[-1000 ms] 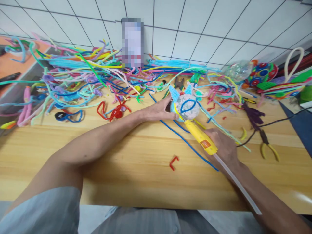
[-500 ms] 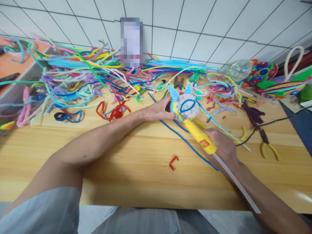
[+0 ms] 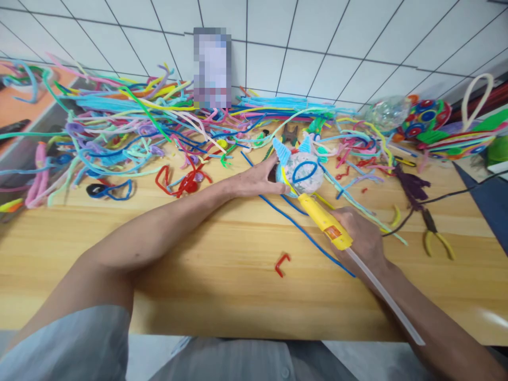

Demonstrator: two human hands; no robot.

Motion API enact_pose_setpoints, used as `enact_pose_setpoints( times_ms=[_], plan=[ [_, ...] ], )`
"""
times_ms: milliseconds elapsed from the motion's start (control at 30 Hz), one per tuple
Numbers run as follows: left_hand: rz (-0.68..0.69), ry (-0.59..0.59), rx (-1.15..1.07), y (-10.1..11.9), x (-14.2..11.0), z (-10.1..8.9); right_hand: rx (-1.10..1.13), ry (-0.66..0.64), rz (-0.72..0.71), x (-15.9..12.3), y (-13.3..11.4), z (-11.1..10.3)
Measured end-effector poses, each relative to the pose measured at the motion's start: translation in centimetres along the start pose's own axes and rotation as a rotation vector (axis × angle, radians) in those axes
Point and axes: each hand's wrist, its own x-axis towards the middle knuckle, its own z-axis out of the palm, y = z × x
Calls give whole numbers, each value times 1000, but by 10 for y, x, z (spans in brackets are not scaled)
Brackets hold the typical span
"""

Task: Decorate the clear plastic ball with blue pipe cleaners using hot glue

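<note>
My left hand (image 3: 264, 180) grips the left side of a round white ball (image 3: 305, 177) with two light-blue pipe-cleaner ears. A blue pipe-cleaner loop (image 3: 304, 175) lies on the ball's face, and a yellow strip runs along its left part. In my right hand (image 3: 359, 233) is a yellow hot glue gun (image 3: 323, 219), its nozzle at the ball's lower edge; I cannot tell whether it touches. A clear glue stick (image 3: 384, 296) sticks out of the gun's back end. Beneath the gun and right hand runs a long blue pipe cleaner (image 3: 293, 222).
Heaps of coloured pipe cleaners (image 3: 130, 121) line the back by the tiled wall, where a blurred phone-like panel (image 3: 212, 69) stands. Yellow-handled pliers (image 3: 436, 241) and a black cord (image 3: 456, 190) lie right. Nearer me is a bent red piece (image 3: 282, 264); a grey bin (image 3: 24, 174) stands left.
The view has shifted very slightly. Both hands, the ball and the glue gun keep nearly the same positions, with no clear movement between them.
</note>
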Motion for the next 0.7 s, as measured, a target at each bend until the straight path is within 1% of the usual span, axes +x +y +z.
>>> enact_pose_setpoints(
  times_ms=[200,400,700],
  plan=[
    [-4,-3,-3,0,0,0,55,6,67,-4,-1,2],
    [-3,-3,4,1,-1,0,57,2,47,-6,1,1],
    [9,-4,-21,-7,2,-1,48,12,35,-6,1,-1]
  ],
)
